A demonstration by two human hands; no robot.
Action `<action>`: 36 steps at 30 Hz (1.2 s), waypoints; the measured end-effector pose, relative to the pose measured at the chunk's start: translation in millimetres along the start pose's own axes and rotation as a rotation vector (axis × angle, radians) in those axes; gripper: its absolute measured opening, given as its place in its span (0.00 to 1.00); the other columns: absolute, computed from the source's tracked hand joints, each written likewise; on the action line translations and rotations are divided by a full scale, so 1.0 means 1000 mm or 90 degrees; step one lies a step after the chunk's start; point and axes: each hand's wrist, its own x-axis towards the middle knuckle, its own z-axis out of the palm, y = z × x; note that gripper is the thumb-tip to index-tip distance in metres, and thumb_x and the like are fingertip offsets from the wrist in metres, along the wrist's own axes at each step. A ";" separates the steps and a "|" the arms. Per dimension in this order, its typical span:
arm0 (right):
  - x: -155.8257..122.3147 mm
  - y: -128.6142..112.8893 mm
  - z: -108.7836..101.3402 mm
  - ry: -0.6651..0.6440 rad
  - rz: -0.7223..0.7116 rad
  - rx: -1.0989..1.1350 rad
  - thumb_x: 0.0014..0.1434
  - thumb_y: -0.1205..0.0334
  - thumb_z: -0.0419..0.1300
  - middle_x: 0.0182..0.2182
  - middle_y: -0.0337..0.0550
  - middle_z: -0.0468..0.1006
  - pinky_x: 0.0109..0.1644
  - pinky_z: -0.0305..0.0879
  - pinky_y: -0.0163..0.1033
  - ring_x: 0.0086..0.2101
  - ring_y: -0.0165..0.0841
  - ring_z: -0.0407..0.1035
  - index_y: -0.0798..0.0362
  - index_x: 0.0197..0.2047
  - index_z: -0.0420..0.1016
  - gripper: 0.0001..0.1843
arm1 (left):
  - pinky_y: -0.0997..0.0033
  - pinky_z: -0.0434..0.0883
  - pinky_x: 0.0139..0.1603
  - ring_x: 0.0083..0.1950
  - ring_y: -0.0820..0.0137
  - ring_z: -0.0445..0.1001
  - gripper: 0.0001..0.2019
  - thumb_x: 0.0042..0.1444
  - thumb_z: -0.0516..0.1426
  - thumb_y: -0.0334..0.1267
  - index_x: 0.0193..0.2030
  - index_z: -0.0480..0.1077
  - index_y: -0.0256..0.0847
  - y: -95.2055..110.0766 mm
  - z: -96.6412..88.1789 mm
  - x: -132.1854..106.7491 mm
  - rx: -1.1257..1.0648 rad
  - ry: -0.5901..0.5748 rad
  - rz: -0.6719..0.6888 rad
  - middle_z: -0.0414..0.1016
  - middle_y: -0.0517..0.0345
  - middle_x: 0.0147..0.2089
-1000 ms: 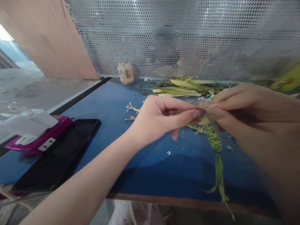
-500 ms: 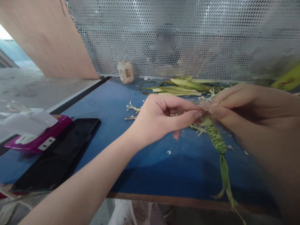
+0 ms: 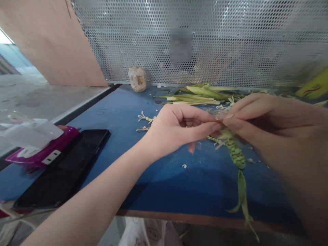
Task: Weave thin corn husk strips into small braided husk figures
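A green braided leaf strip [image 3: 236,155] hangs above the blue table [image 3: 123,112], its loose tail trailing toward the front edge. My left hand [image 3: 179,128] pinches the braid's top end with thumb and forefinger. My right hand [image 3: 269,118] meets it from the right, fingers pressed together on the same top end. Both hands are closed on the braid.
A pile of green leaf strips [image 3: 200,95] lies at the back by the perforated metal screen [image 3: 230,41]. Small braided scraps [image 3: 145,119] lie left of my hands. A black phone [image 3: 66,167], a magenta object [image 3: 43,150] and a small jar [image 3: 137,79] sit to the left.
The braid's hanging tail has swung slightly side to side. Both hands stay pinched together at its top with only small finger shifts.
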 end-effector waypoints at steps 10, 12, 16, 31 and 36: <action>0.001 -0.003 -0.001 0.005 0.035 0.018 0.48 0.68 0.61 0.22 0.35 0.72 0.24 0.64 0.35 0.25 0.28 0.68 0.51 0.22 0.69 0.07 | 0.79 0.64 0.14 0.16 0.81 0.64 0.02 0.47 0.59 0.33 0.27 0.74 0.41 -0.002 0.000 0.000 -0.010 0.047 0.029 0.73 0.63 0.23; 0.001 -0.002 -0.001 0.017 0.043 0.024 0.49 0.67 0.61 0.22 0.35 0.72 0.25 0.64 0.35 0.26 0.28 0.68 0.52 0.22 0.68 0.06 | 0.80 0.64 0.13 0.16 0.80 0.64 0.02 0.46 0.59 0.33 0.27 0.74 0.42 -0.003 0.000 0.000 -0.022 0.062 0.036 0.73 0.64 0.22; 0.001 0.000 -0.001 0.017 0.038 0.022 0.49 0.67 0.61 0.22 0.35 0.71 0.25 0.63 0.35 0.25 0.27 0.67 0.52 0.22 0.68 0.06 | 0.81 0.63 0.13 0.16 0.81 0.64 0.03 0.46 0.59 0.33 0.27 0.75 0.42 -0.003 0.000 0.001 -0.037 0.075 0.037 0.73 0.64 0.22; 0.001 0.000 0.000 0.006 -0.011 0.001 0.47 0.71 0.61 0.23 0.35 0.73 0.24 0.66 0.33 0.27 0.28 0.69 0.52 0.23 0.69 0.06 | 0.78 0.63 0.13 0.14 0.81 0.62 0.03 0.47 0.59 0.35 0.29 0.74 0.43 -0.001 0.000 0.000 0.013 0.014 0.000 0.73 0.62 0.25; 0.001 -0.001 0.000 0.000 -0.029 0.011 0.47 0.72 0.61 0.23 0.36 0.73 0.25 0.66 0.33 0.27 0.28 0.69 0.53 0.24 0.70 0.06 | 0.78 0.63 0.12 0.15 0.81 0.62 0.03 0.46 0.59 0.35 0.29 0.74 0.42 -0.002 0.001 -0.001 0.011 0.015 -0.018 0.74 0.62 0.25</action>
